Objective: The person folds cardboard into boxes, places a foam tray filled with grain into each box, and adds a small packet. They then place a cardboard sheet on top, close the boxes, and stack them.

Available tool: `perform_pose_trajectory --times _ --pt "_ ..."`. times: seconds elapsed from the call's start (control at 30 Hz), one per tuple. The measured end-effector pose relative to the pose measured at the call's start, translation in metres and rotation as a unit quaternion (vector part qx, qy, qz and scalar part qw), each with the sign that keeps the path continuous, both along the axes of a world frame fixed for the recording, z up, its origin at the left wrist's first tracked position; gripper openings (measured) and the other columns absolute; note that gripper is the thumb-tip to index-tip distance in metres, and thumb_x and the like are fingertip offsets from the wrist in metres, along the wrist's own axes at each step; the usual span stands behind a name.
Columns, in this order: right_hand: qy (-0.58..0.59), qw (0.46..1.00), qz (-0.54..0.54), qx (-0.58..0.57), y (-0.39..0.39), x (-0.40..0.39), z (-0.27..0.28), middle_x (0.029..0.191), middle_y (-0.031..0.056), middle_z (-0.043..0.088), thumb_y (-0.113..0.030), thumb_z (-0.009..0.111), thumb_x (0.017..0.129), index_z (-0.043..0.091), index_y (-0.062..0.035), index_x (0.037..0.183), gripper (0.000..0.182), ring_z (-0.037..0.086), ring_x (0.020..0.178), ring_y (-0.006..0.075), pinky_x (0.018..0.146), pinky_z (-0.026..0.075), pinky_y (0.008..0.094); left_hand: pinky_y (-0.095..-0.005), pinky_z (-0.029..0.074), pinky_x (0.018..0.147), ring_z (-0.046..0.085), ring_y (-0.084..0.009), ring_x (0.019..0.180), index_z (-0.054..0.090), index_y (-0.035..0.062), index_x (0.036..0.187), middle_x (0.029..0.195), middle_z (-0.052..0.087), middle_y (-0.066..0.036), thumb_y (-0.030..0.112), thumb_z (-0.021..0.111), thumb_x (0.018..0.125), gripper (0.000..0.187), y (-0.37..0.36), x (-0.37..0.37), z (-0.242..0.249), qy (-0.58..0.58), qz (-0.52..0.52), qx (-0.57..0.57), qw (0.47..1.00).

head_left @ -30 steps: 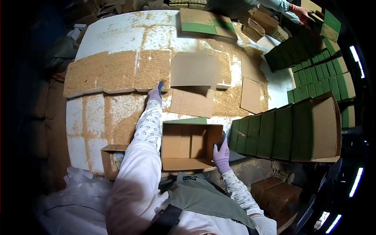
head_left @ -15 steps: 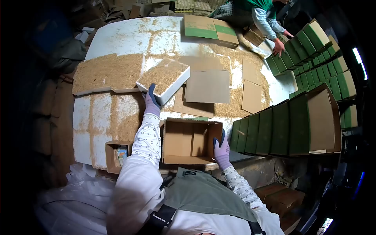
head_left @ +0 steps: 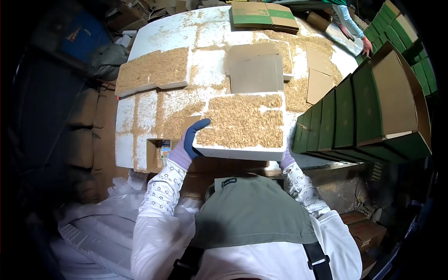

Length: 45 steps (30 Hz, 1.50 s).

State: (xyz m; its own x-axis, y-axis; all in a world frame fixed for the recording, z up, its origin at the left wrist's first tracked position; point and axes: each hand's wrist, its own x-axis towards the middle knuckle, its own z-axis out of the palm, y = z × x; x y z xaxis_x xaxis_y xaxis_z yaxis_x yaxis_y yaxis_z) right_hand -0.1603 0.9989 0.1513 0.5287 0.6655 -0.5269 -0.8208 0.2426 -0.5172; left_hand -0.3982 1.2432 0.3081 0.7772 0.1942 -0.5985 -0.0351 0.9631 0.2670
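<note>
A white foam block (head_left: 240, 153), topped with loose straw-coloured husk-like bits, is held level above the table's near edge. My left hand (head_left: 193, 137), in a lilac and dark blue glove, is closed on its left end, with fingers over the top rim. At the opposite end my right hand (head_left: 288, 159) holds the block's right side; its fingers are mostly hidden behind the foam. Below the block lies an open brown carton (head_left: 228, 164), almost entirely covered from view.
Green and brown cartons (head_left: 343, 114) stand nested in a row at right. Flat cardboard sheets (head_left: 256, 70) and more foam blocks (head_left: 154, 70) lie on the table. A small box (head_left: 153, 156) sits near left. A co-worker's hand (head_left: 367, 46) touches cartons at far right.
The foam block has been lifted off the table and brought toward me over the open carton. My right hand has gone from the carton's right side to the block's right end.
</note>
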Motion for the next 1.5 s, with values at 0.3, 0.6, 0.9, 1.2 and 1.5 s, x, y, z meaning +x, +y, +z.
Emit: perform_pose_trajectory --times 0.3,0.6,0.9,1.2,1.5 --pt "-0.399 0.899 0.096 -0.151 0.000 -0.007 0.041 0.146 0.0089 0.043 -0.039 0.039 0.104 0.030 -0.0045 0.150 0.059 0.038 0.133 0.0212 0.113 0.027 0.0316 -0.0332 0.046 0.100 0.053 -0.0190 0.120 0.010 0.0101 0.156 0.141 0.048 -0.015 0.034 0.073 0.087 0.097 -0.016 0.006 -0.026 0.132 -0.171 0.548 0.808" --pt "-0.778 0.549 0.052 -0.303 0.103 0.123 0.076 0.130 0.0228 0.055 -0.024 0.074 0.079 0.049 0.0010 0.134 0.065 0.051 0.121 0.0390 0.106 0.039 0.0396 -0.0395 0.054 0.079 0.069 -0.0277 0.096 0.058 0.0099 0.117 0.108 0.069 -0.013 0.040 0.061 0.089 0.041 -0.035 0.045 -0.086 0.359 -0.473 0.705 0.389" --pt "-0.924 0.128 0.273 -0.235 0.180 0.141 0.075 0.133 0.0132 0.055 -0.012 0.050 0.091 0.052 -0.0131 0.133 0.043 0.051 0.121 0.0341 0.102 0.039 0.0446 -0.0422 0.050 0.091 0.061 -0.0280 0.111 0.058 0.0123 0.123 0.123 0.061 -0.013 0.036 0.068 0.084 0.047 0.059 -0.148 -0.046 0.639 -0.195 0.524 0.528" --pt "-0.812 0.452 0.160 -0.333 0.184 0.089 0.163 0.111 0.0126 0.070 -0.020 0.062 0.092 0.065 -0.0167 0.125 0.034 0.069 0.095 0.0283 0.084 0.053 0.0351 -0.0429 0.053 0.086 0.066 -0.0368 0.100 0.072 0.0064 0.100 0.104 0.069 -0.020 0.032 0.063 0.083 0.032 0.093 -0.207 -0.137 0.598 -0.355 0.544 0.470" --pt "-0.725 0.654 0.079 -0.201 0.124 0.101 0.140 0.131 0.0171 0.059 -0.016 0.045 0.103 0.048 -0.0006 0.138 0.039 0.057 0.120 0.0262 0.101 0.044 0.0332 -0.0446 0.051 0.086 0.063 -0.0410 0.097 0.068 0.0058 0.103 0.103 0.066 -0.023 0.031 0.058 0.087 0.031 0.111 -0.199 -0.104 0.542 -0.151 0.623 0.544"
